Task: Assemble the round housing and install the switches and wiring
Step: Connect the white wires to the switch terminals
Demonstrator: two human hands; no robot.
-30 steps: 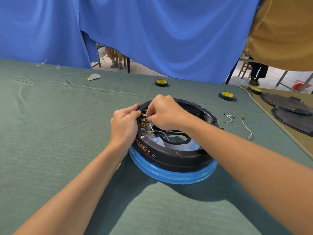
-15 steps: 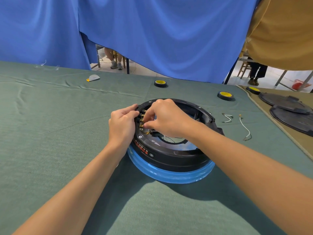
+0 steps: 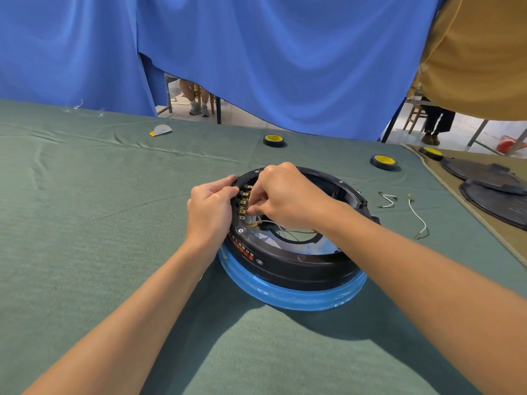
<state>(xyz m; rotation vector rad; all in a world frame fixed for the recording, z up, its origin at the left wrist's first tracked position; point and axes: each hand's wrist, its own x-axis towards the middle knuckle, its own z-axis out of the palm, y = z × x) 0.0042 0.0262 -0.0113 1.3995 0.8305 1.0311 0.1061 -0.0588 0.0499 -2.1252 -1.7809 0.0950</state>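
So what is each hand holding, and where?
The left hand grips the round housing by its left rim; right hand seems to pinch a wire end at the switch terminals.

Left hand (image 3: 209,208): bare on my feed, its back smooth, the knuckles showing as low ridges.
Right hand (image 3: 288,195): bare too, with rounded knuckles; it looks broader through my wide-angle lens.
Fingers (image 3: 225,182): slim and bare; the nails are too small for me to judge.
Left forearm (image 3: 137,309): bare to the frame's lower edge, slender.
Right forearm (image 3: 413,266): bare to the frame's edge, thick near the lens.
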